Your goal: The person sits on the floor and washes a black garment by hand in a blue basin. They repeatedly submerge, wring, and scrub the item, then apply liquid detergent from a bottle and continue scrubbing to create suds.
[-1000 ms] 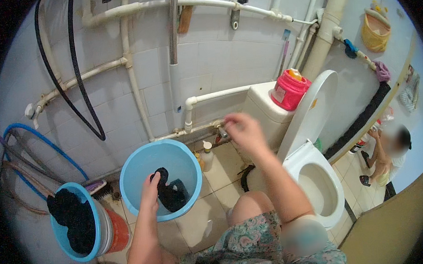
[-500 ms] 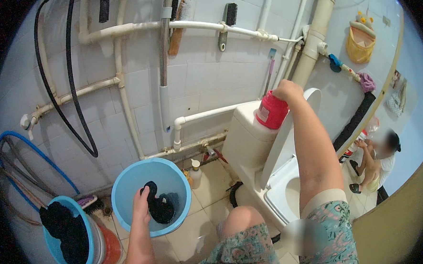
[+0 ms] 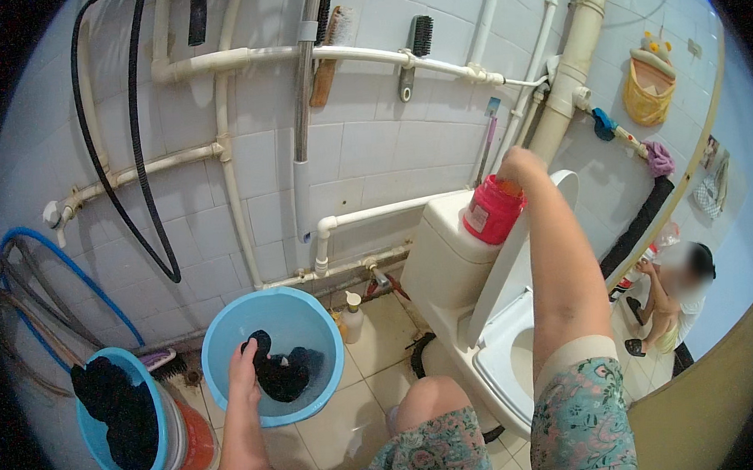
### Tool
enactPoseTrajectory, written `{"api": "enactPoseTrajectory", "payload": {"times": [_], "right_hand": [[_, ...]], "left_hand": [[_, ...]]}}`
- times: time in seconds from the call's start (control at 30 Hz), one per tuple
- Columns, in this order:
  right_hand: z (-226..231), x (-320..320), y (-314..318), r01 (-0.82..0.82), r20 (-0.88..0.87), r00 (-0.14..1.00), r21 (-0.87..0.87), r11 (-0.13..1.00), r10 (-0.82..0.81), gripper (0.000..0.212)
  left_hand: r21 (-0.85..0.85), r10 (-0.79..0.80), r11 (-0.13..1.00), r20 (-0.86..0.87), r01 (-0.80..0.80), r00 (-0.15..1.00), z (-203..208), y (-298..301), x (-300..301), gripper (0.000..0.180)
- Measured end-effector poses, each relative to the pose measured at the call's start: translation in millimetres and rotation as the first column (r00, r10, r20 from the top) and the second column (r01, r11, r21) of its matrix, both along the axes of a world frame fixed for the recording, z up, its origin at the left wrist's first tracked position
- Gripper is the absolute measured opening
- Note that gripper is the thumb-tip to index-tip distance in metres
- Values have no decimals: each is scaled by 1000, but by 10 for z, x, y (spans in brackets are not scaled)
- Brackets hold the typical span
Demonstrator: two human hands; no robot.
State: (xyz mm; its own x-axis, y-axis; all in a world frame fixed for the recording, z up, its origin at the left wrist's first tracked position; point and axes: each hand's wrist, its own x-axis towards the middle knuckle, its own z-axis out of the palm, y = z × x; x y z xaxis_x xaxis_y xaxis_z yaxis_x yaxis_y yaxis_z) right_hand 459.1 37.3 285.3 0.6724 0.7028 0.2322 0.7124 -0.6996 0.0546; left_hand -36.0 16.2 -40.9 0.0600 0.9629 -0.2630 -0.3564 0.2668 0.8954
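My left fingers (image 3: pixel 247 357) clamp black cloth (image 3: pixel 280 381), bunched beyond them in a blue basin (image 3: pixel 328 324); my right hand (image 3: pixel 522 168) dips into a pink tub (image 3: pixel 487 218); its grip I cannot tell.

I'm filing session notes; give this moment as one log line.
left hand: holding black item in blue basin | right hand: at mouth of pink tub | pink tub: on toilet tank

Your left hand (image 3: pixel 242 371) hangs near on the left, fingers curled. Your right arm (image 3: pixel 568 280) stretches farther to the right, the right hand (image 3: pixel 521 166) bent downward, fingertips hidden.
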Motion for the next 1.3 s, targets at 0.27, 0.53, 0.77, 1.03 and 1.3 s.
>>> {"api": "enactPoseTrajectory", "payload": {"times": [0.27,0.53,0.77,1.03,1.3], "right_hand": [[963,-481,-298,-180,207,970,266,947,126,35],[-19,-848,-312,-28,-462,151,882,471,874,44],[-2440,-2191,-300,281,-519,-728,371,885,448,31],[-2918,-3028,-394,256,-185,-933,267,929,310,29],[-3166,-3410,-425,160,-562,-799,147,976,216,38]], "left_hand": [[-37,97,995,189,-92,977,93,21,-145,31],[194,-116,981,699,-31,705,426,68,-460,51],[-86,-42,983,757,162,652,152,-185,-125,49],[158,-172,983,656,90,734,374,-244,-273,23],[133,-143,988,656,73,741,346,-266,-101,18]]}}
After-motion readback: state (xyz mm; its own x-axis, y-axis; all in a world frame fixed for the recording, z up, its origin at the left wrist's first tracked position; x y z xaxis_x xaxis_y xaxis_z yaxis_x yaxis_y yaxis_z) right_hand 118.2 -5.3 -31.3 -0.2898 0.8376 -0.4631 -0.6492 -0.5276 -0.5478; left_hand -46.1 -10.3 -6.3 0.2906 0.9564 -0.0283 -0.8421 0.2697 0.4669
